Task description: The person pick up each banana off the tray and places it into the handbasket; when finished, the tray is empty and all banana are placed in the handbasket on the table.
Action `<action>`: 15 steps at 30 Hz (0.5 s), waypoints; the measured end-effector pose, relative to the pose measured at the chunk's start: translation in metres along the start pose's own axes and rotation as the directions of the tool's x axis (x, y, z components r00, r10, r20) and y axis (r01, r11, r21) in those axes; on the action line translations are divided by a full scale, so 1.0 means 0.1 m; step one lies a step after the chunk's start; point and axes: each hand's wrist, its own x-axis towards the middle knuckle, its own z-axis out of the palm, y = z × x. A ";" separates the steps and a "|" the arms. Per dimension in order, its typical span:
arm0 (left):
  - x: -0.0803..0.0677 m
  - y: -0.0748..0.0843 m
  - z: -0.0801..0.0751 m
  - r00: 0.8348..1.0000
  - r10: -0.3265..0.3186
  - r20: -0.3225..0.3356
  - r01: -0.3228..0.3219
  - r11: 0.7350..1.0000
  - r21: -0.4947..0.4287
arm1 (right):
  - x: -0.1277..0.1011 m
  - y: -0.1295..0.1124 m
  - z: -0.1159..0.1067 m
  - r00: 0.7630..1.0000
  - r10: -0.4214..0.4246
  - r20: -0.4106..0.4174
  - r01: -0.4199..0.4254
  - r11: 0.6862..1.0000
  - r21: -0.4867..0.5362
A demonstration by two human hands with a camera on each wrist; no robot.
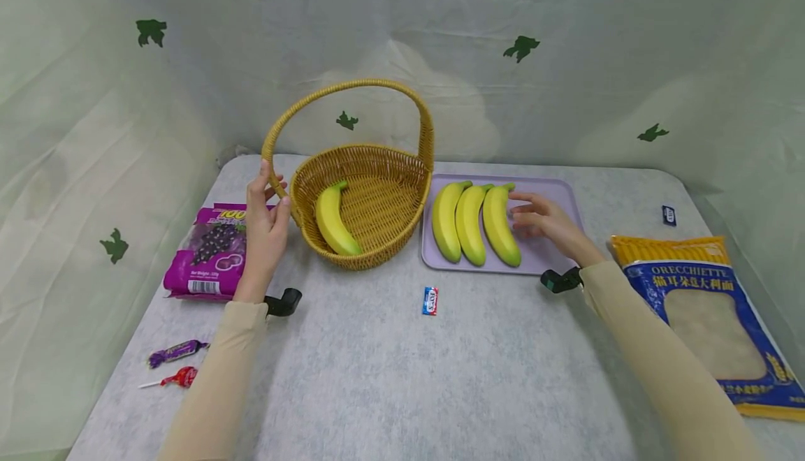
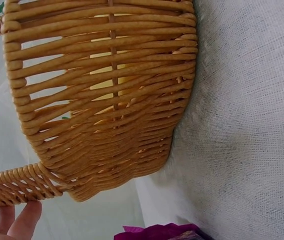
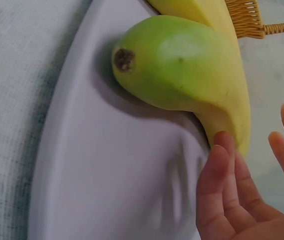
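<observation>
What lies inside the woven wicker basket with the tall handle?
One yellow banana with a green tip lies inside the woven wicker basket, along its left side. The rest of the woven floor shows bare, but the near wall hides the strip of floor just behind it.

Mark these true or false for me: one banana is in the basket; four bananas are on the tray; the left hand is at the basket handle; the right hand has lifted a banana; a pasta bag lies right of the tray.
1. One banana lies in the basket: true.
2. Four bananas are on the tray: false, there are three.
3. The left hand grips the basket handle: true.
4. The right hand has lifted a banana: false, its fingers are beside the rightmost banana, which lies on the tray.
5. A pasta bag lies right of the tray: true.
</observation>
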 end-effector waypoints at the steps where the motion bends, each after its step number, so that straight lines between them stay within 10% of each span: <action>1: 0.00 0.00 0.00 1.000 -0.001 0.000 0.001 1.000 0.001 | -0.01 0.00 0.00 1.000 0.006 0.011 -0.006 1.000 -0.012; 15: 0.00 -0.04 0.02 1.000 0.007 -0.019 -0.007 1.000 0.000 | 0.06 -0.06 0.12 0.990 -0.014 0.141 0.045 0.976 -0.213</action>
